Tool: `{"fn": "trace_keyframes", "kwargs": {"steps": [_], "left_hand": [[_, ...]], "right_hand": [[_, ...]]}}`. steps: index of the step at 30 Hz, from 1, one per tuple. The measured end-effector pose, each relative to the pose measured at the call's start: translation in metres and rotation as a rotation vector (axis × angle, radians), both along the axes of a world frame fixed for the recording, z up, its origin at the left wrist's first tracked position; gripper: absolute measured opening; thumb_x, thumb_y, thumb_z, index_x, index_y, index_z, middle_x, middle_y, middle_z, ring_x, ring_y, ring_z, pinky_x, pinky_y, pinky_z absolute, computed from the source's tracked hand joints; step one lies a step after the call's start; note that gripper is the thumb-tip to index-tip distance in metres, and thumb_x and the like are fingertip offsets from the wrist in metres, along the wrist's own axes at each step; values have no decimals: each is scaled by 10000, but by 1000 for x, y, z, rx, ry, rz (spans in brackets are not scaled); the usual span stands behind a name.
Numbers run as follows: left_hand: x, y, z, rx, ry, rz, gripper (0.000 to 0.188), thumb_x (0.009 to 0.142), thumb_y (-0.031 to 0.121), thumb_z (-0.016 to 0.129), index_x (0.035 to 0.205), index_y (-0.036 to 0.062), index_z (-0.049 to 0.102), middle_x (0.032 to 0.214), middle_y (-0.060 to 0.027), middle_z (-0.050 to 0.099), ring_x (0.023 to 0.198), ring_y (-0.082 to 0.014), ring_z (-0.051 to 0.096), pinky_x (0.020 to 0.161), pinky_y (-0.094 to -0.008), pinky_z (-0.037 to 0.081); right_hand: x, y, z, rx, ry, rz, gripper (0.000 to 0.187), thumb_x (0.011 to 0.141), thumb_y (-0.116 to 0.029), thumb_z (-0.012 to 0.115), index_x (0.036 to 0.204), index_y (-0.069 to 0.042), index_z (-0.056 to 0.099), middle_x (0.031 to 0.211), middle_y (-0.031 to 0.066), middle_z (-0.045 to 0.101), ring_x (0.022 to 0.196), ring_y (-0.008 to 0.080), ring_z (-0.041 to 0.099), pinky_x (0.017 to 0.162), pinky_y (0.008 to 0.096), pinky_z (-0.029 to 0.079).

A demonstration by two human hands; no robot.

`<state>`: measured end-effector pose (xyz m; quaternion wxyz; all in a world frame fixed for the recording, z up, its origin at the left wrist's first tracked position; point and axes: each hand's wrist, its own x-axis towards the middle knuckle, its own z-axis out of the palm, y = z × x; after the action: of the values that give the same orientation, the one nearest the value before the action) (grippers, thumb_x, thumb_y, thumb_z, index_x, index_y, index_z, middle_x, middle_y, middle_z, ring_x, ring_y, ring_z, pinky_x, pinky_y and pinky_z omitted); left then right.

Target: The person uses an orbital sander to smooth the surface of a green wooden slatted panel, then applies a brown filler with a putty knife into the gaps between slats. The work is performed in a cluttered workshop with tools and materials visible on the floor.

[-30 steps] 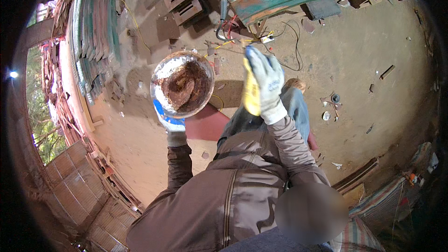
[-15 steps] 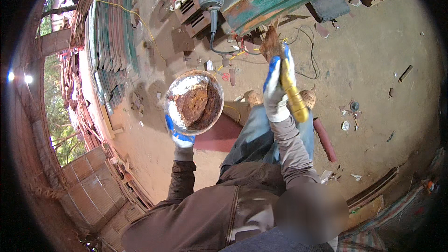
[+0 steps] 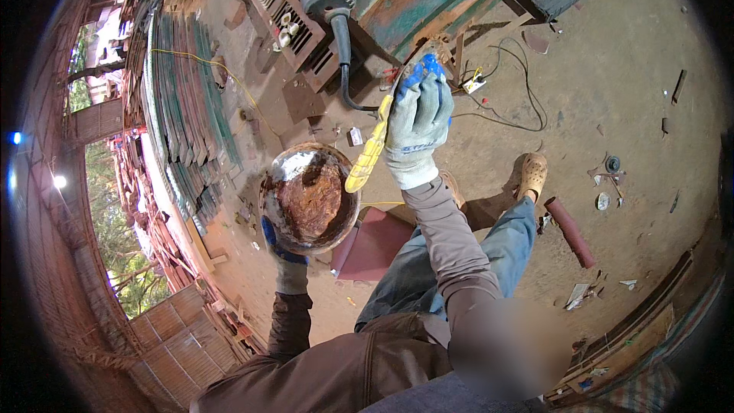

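We hold a round bowl (image 3: pixel 336 235) in our left hand (image 3: pixel 283 248), gloved fingers curled against its lower left side and partly hidden beneath it. Its inner wall is smeared white toward the far side and looks darker nearer us; lumpy reddish-brown paste (image 3: pixel 310 203) covers the middle. Right of the bowl, our gloved right hand (image 3: pixel 419 118) grips a yellow-handled tool (image 3: pixel 370 154), fingers stretched forward. The handle's butt end shows over the bowl's right rim; the working end we can't make out. Beyond the bowl and to its right, our blue fingertips (image 3: pixel 430 66) are close to a scuffed green curved piece (image 3: pixel 459 0).
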<state>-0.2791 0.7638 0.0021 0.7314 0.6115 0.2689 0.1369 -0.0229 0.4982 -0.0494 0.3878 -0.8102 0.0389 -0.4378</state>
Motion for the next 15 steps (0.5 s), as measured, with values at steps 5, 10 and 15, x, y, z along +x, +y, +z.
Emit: {"fn": "trace_keyframes", "kwargs": {"steps": [5,10,15], "left_hand": [[1,-9,1,-61,35,61,609,1094,471,369,1570,91,378,1594,-93,419,1451,-285,414,1230,-463,298],[8,-20,9,-146,98,155,598,1089,471,402,1559,102,394,1577,-91,436,1436,-275,429,1217,-460,319],[14,-23,8,-102,93,103,623,1087,477,398,1575,91,368,1606,-95,402,1465,-282,394,1230,-469,297]], "right_hand": [[-39,-23,8,-17,122,168,460,891,-30,690,1327,44,564,1292,223,645,1152,406,635,968,456,543],[-23,-53,19,248,-37,126,428,840,-69,718,1252,5,628,1281,205,655,1146,402,645,967,445,554],[-15,-52,30,112,5,239,382,829,-136,661,1205,-67,673,1241,136,693,1143,357,662,934,435,554]]}}
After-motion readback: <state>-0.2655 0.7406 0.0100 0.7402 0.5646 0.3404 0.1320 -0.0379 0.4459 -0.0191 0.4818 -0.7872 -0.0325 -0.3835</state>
